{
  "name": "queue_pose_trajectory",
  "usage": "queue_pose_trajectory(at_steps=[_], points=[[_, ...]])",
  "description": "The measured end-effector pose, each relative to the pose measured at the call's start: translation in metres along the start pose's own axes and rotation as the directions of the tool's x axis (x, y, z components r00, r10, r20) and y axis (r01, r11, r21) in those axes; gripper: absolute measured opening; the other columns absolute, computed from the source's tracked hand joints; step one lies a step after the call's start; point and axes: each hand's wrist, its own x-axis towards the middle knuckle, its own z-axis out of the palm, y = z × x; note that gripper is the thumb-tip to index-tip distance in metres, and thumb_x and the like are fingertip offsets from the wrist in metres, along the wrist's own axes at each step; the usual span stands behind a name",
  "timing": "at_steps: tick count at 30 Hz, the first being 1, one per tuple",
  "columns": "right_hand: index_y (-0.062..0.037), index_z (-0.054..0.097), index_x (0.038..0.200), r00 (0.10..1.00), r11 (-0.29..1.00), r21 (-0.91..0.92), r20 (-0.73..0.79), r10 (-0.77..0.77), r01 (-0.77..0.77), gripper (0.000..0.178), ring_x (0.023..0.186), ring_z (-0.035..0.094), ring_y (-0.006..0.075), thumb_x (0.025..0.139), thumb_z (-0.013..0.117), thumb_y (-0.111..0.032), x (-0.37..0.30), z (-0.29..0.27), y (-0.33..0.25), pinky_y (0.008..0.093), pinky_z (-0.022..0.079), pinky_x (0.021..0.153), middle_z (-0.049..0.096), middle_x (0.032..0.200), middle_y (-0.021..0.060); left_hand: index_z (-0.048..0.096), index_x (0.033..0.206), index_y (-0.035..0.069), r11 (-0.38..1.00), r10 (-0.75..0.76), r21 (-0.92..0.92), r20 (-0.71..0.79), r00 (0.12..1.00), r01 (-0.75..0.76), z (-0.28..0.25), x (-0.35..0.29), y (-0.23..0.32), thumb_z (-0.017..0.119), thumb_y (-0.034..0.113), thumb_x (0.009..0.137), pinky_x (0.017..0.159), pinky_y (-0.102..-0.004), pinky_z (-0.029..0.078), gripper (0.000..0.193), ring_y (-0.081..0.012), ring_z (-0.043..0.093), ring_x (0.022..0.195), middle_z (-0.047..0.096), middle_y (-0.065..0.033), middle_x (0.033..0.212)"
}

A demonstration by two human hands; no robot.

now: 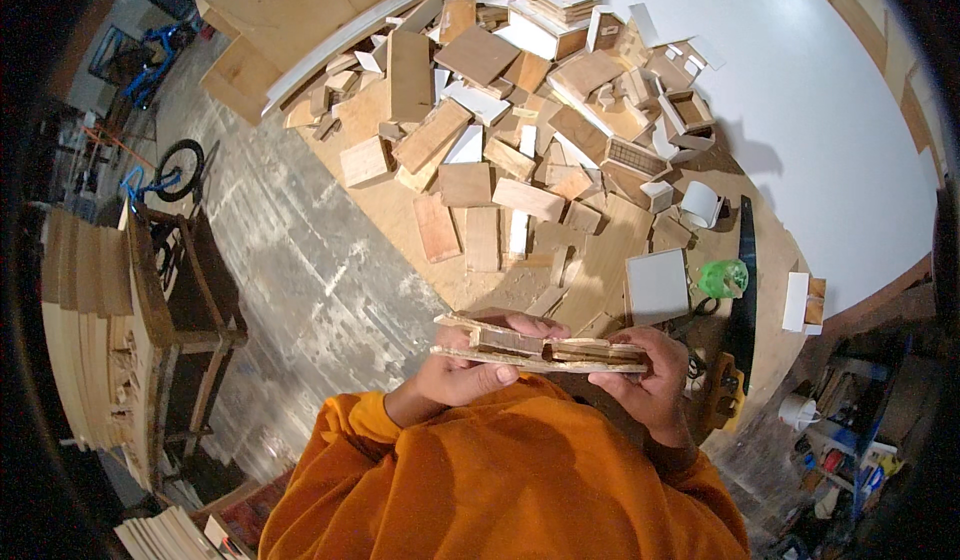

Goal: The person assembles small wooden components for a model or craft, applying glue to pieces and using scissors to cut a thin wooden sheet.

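Observation:
A narrow wooden assembly of thin stacked pieces (pixel 540 365) is held level in front of my chest. Its layers have rough, pale edges, with a gap near the middle. My left hand (pixel 465 375) grips its left end, thumb along the near side and fingers behind. Around its right end my right hand (pixel 650 368) is closed, thumb on the near edge. The far fingers are partly hidden by the wood. Just beyond my hands lies a board (pixel 580 290) strewn with wooden offcuts, including a grey-white square block (pixel 657 287) near my right hand.
A heap of wood blocks (pixel 465 185) covers the board's far part. To the right are a green plastic container (pixel 722 279), a white cup (pixel 700 205), a dark saw blade (pixel 745 300) and a yellow tool (pixel 728 395). A wooden rack with planks (pixel 95 310) stands left.

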Motion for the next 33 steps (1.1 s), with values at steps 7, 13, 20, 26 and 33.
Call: queue_pose_trajectory(at_steps=[7, 13, 20, 26, 33], points=[[-0.0016, 0.06, 0.095, 1.0, 1.0, 0.025, 0.026, 0.012, -0.012, 0.038, 0.072, 0.066, 0.024, 0.068, 0.08, -0.02, -0.003, -0.003, 0.003, 0.0314, 0.051, 0.063, 0.066, 0.082, 0.0119, 0.052, 0.114, -0.006, 1.0, -0.001, 0.007, 0.032, 0.999, 0.0, 0.0, 0.002, 0.0, 0.061, 0.008, 0.086, 0.097, -0.0438, 0.041, 0.033, -0.033, 0.054, 0.113, 0.059, -0.0213, 0.114], [0.0022, 0.059, 0.097, 0.982, 0.973, 0.133, 0.021, 0.187, -0.188, 0.04, 0.074, 0.062, 0.0134, 0.07, 0.077, -0.021, -0.002, 0.002, 0.007, 0.0257, 0.049, 0.068, 0.065, 0.083, 0.0079, 0.051, 0.114, -0.006, 0.998, -0.054, -0.048, -0.223, 0.973, 0.045, -0.002, 0.002, -0.011, 0.06, 0.009, 0.087, 0.095, -0.0403, 0.044, 0.033, -0.0278, 0.058, 0.107, 0.061, -0.0199, 0.111], [0.0001, 0.06, 0.097, 0.965, 0.948, 0.182, 0.041, 0.26, -0.263, 0.038, 0.076, 0.066, 0.0185, 0.07, 0.078, -0.018, -0.002, 0.007, 0.01, 0.0294, 0.051, 0.07, 0.067, 0.085, 0.0116, 0.053, 0.112, -0.005, 0.999, -0.053, -0.023, -0.289, 0.956, 0.048, -0.003, 0.006, -0.015, 0.059, 0.012, 0.088, 0.092, -0.0379, 0.046, 0.03, -0.0245, 0.06, 0.102, 0.064, -0.018, 0.107], [0.0, 0.061, 0.098, 0.966, 0.951, 0.17, 0.065, 0.251, -0.259, 0.037, 0.077, 0.066, 0.0195, 0.07, 0.076, -0.019, -0.002, 0.006, 0.013, 0.0297, 0.051, 0.069, 0.067, 0.084, 0.012, 0.055, 0.11, -0.006, 0.999, -0.042, -0.006, -0.293, 0.955, 0.042, -0.002, 0.005, -0.016, 0.058, 0.011, 0.088, 0.091, -0.0374, 0.046, 0.028, -0.0236, 0.061, 0.1, 0.064, -0.0174, 0.106], [-0.0004, 0.061, 0.098, 0.941, 0.922, 0.191, 0.093, 0.326, -0.338, 0.034, 0.074, 0.064, 0.0151, 0.073, 0.075, -0.019, 0.002, 0.01, 0.011, 0.0285, 0.05, 0.067, 0.067, 0.081, 0.0096, 0.058, 0.107, -0.006, 0.994, -0.108, -0.018, -0.403, 0.909, 0.11, -0.003, 0.007, -0.019, 0.057, 0.012, 0.089, 0.085, -0.0345, 0.049, 0.026, -0.023, 0.063, 0.096, 0.065, -0.0163, 0.101]])
